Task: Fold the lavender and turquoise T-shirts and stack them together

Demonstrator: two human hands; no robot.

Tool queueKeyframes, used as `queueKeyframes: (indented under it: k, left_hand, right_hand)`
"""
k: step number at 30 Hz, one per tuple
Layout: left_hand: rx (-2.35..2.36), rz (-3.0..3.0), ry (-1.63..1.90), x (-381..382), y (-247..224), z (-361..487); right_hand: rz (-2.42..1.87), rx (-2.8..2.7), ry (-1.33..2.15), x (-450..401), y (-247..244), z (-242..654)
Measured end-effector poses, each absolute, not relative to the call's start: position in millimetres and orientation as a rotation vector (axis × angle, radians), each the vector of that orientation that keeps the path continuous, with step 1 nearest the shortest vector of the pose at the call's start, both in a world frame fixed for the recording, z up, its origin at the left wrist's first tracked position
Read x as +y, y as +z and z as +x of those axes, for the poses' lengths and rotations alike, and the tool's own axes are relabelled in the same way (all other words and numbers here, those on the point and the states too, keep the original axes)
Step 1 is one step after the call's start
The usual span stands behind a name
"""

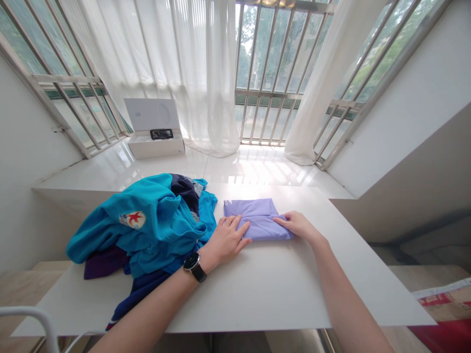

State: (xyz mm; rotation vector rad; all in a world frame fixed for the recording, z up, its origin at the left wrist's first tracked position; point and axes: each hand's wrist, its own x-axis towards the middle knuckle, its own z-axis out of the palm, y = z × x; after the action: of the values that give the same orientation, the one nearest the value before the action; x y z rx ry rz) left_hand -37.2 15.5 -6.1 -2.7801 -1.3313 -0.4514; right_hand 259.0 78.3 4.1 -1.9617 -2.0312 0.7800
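A lavender garment [256,211] lies folded into a flat, roughly rectangular shape on the white table [272,284]. My left hand [228,238] rests on its left part, fingers stretched out and lying flat. At the garment's right edge, my right hand [297,225] pinches the fabric between thumb and fingers. Just left of my left hand is a loose heap of clothes, with a turquoise garment [154,206] bearing a round badge with a red figure on top. Dark navy and purple cloth show from the heap.
On the white sill behind the table stands an open white box [158,148] with a phone [162,134] propped at it. Sheer curtains [206,73] hang before barred windows. A white chair frame [40,318] is at lower left, a red printed bag [447,306] at lower right.
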Motion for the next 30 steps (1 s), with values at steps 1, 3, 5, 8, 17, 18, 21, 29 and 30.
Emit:
queueKeyframes:
  k: [1, 3, 5, 8, 17, 18, 21, 29, 30]
  left_hand:
    - [-1.335, -2.786, -0.465, 17.0, -4.5, -37.6]
    - [-1.340, -2.795, -0.506, 20.3, -2.9, -38.5]
    - [-1.342, -2.804, -0.560, 23.1, -3.2, -39.1]
    - [-1.352, -2.812, -0.647, 24.9, -5.9, -39.2]
    - [-1.459, -2.812, -0.971, 34.8, -14.6, -42.8]
    - [-1.501, -2.790, -1.068, 38.7, -15.4, -45.3]
    - [-1.630, -2.673, -1.318, 49.9, -16.3, -55.5]
    - [-1.805, -2.669, -1.020, 48.5, -7.8, -60.9]
    - [-1.797, -2.667, -0.955, 47.2, -7.2, -58.8]
  right_hand:
    - [-2.010, -2.040, 0.683, 77.3, 5.6, 258.2]
    - [-2.077, -2.040, 0.452, 75.3, 9.9, 255.3]
    - [-2.056, -2.014, 0.244, 72.9, 14.5, 248.8]
    - [-1.882, -1.963, 0.021, 66.9, 18.5, 229.3]
    - [-1.335, -2.348, 0.078, 52.1, -5.7, 171.2]
    - [-1.345, -2.352, 0.116, 52.9, -7.9, 170.7]
    - [-1.382, -2.333, 0.208, 55.8, -10.4, 172.5]
    - [-1.441, -2.279, 0.343, 60.4, -9.5, 175.6]
    - [-1.443, -2.269, 0.360, 61.2, -10.0, 175.9]
